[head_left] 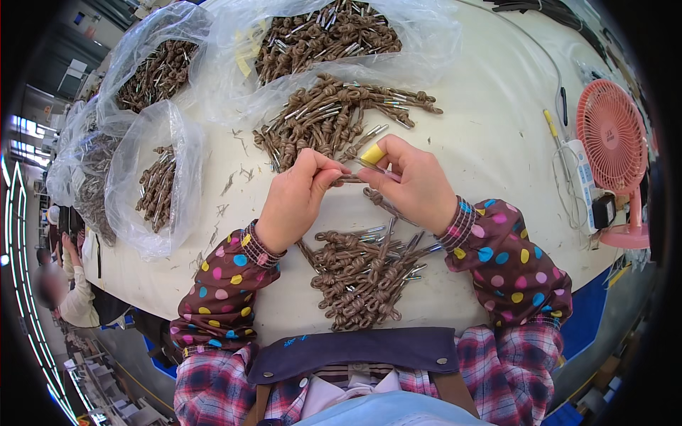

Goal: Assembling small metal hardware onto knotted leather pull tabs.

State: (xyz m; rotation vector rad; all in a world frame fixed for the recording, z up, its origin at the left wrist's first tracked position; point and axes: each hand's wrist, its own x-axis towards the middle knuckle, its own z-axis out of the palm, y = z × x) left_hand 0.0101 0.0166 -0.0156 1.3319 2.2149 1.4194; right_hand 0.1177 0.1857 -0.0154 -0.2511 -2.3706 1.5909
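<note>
Both of my hands meet over the middle of the pale table. My left hand (293, 202) is closed, thumb and forefinger pinching a brown cord (351, 179). My right hand (420, 186), with yellow wrap on a finger, is closed on the same cord from the other side. A silvery bit shows by the right fingers, too small to make out. Looped cord hangs just below that hand. Nearer to me lies a pile of knotted brown cords (359, 284) with metal tips. Beyond my hands is a larger heap of such cords (320, 117).
Clear plastic bags (192, 188) of cord bundles stand at the left and back. To the right are a pink fan (609, 135), a white power strip (581, 181) with a black adapter (604, 211), and a yellow-ended tool (550, 122). Another person (74, 295) sits far left.
</note>
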